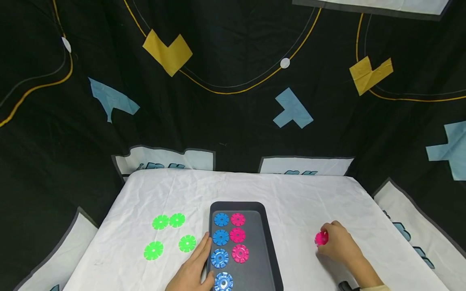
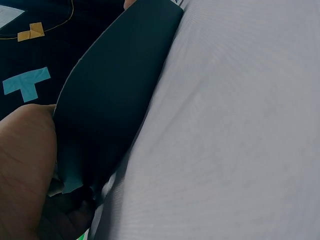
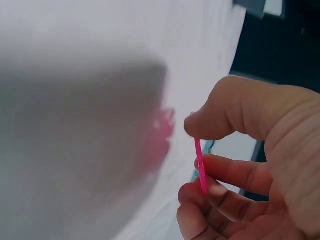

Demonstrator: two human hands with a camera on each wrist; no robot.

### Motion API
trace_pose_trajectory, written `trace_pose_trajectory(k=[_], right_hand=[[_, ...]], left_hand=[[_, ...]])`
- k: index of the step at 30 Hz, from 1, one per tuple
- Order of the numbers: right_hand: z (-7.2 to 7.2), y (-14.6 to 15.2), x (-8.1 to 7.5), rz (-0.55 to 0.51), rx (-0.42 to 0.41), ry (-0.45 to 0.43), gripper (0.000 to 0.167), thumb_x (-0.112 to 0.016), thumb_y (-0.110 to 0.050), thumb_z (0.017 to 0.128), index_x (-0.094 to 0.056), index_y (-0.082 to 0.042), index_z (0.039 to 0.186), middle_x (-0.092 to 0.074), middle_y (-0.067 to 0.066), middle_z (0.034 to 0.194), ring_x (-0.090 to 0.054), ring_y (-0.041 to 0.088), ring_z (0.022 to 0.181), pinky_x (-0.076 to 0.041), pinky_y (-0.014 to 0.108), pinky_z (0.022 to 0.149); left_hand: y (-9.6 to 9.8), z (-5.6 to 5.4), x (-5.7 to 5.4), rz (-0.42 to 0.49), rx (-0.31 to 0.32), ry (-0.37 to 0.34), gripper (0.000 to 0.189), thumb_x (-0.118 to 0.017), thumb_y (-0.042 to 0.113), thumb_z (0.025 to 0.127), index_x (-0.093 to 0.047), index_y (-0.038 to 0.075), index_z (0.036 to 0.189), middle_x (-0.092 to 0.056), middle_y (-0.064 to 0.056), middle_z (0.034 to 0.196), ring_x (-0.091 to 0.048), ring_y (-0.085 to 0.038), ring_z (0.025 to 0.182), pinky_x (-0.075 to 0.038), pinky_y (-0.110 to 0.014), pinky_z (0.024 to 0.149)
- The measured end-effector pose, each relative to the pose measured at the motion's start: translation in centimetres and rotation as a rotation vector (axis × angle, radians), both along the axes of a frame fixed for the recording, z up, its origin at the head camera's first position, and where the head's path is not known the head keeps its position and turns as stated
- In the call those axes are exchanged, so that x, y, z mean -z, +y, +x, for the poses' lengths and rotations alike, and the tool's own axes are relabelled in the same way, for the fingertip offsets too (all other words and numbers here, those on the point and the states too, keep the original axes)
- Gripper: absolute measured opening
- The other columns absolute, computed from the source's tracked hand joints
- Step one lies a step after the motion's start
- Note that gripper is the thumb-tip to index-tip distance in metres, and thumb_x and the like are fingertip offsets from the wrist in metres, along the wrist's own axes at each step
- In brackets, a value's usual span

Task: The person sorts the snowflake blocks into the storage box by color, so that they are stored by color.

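Note:
My left hand (image 1: 193,264) holds the near left side of a dark grey rectangular tray (image 1: 256,242), its fingers along the outer wall and its thumb by the rim. In the left wrist view the tray's dark wall (image 2: 110,85) stands beside that hand. Inside the tray lie a column of several blue notched discs (image 1: 220,258) and a column of three pink notched discs (image 1: 240,254). Right of the tray, my right hand (image 1: 338,244) pinches another pink notched disc (image 3: 201,165) edge-on between thumb and fingers, close over the white cloth. Its shadow falls on the cloth.
Several green notched discs (image 1: 153,250) lie loose on the white cloth (image 1: 120,242) left of the tray. A black curtain (image 1: 233,129) with yellow and blue cut-out shapes hangs behind the table.

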State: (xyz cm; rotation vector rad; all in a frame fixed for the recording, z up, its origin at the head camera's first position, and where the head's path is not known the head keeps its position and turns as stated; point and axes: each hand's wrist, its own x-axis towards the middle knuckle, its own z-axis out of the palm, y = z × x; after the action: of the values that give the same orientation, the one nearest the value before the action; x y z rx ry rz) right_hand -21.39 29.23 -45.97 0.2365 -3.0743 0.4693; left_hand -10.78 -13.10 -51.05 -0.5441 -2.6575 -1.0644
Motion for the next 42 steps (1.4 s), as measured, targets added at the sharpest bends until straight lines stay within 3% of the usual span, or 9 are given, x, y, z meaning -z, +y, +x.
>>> trace_pose_trajectory(k=[9,24,34,42], right_hand=[[1.2,-4.6,-1.7,-0.056,-0.099,0.029,0.043,-0.084,-0.015,0.061,-0.068,-0.005,0.100,-0.056,0.002,0.094,-0.055,0.013,0.079,-0.053,0.032,0.071],[3.8,-9.7,-4.0,-0.149,-0.358,0.078,0.043,-0.073,-0.005,0.059,-0.068,-0.009,0.102,-0.055,-0.006,0.096,-0.052,0.007,0.072,-0.048,0.022,0.063],[4.5,-12.2,-4.6,-0.171,-0.507,0.012,0.042,-0.076,-0.007,0.062,-0.069,-0.010,0.103,-0.054,-0.009,0.096,-0.052,0.004,0.075,-0.048,0.020,0.062],[4.2,-14.6,-4.9,-0.078,-0.620,-0.080,0.040,-0.079,-0.013,0.066,-0.071,-0.013,0.105,-0.054,-0.011,0.098,-0.051,0.003,0.080,-0.047,0.017,0.062]], left_hand=[[0.0,0.1,0.4,-0.001,-0.020,0.072,0.081,-0.070,0.011,0.071,-0.039,-0.010,0.143,-0.032,-0.016,0.155,-0.038,-0.026,0.136,-0.040,-0.034,0.101],[-0.1,0.1,0.2,0.012,-0.004,0.003,0.082,-0.070,0.012,0.073,-0.037,-0.010,0.145,-0.029,-0.017,0.156,-0.034,-0.025,0.138,-0.039,-0.039,0.102],[-0.1,0.0,0.0,0.011,0.001,-0.031,0.082,-0.068,0.013,0.074,-0.035,-0.008,0.146,-0.026,-0.015,0.158,-0.031,-0.024,0.140,-0.035,-0.038,0.104],[0.0,0.0,0.0,0.001,0.002,-0.041,0.081,-0.068,0.013,0.075,-0.035,-0.008,0.146,-0.026,-0.015,0.158,-0.030,-0.024,0.140,-0.033,-0.038,0.104]])
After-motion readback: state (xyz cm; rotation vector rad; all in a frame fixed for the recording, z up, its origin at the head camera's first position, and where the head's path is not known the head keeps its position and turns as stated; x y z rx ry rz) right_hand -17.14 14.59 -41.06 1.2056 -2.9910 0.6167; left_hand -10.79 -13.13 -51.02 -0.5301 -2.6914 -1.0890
